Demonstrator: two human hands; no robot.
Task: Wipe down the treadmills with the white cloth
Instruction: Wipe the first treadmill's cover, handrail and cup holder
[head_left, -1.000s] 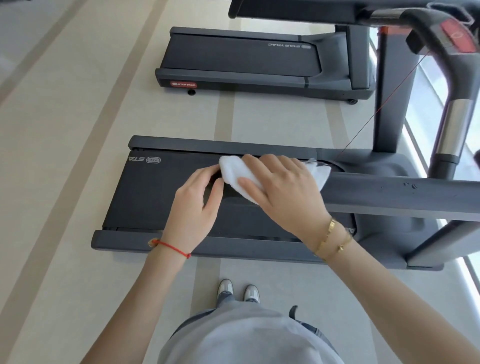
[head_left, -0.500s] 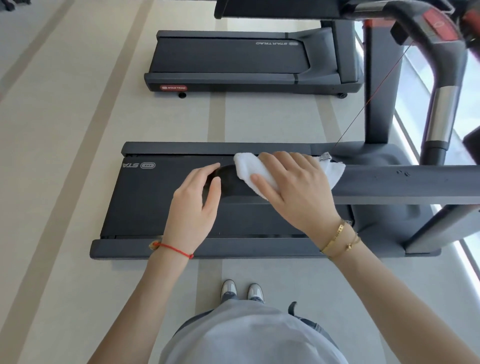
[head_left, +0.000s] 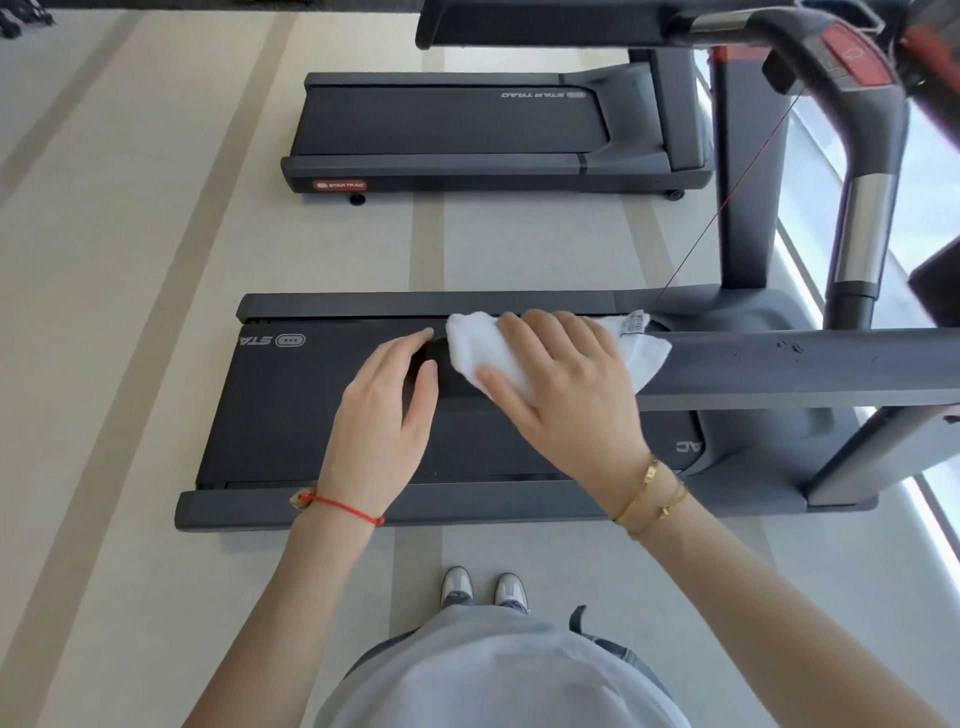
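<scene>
My left hand (head_left: 382, 415) rests, fingers loosely bent, just left of my right hand (head_left: 566, 395), which presses down flat-fingered

Handrail (head_left: 789, 364): a dark bar is reaching in from the right above the belt (head_left: 291, 410) of the near treadmill (head_left: 415, 501), barring a straight drop.
Rail end: the left hand (head_left: 384, 410) and the right hand (head_left: 561, 389), pressing a white cloth (head_left: 483, 353), are filling this spot.
Belt, left stretch: lying open from above.
Floor strip (head_left: 519, 244): lying open between the near treadmill and the far treadmill (head_left: 467, 130).
Right side: an upright post (head_left: 748, 182), a curved handlebar (head_left: 865, 223) and a thin red cord (head_left: 727, 200) are crowding the way.
</scene>
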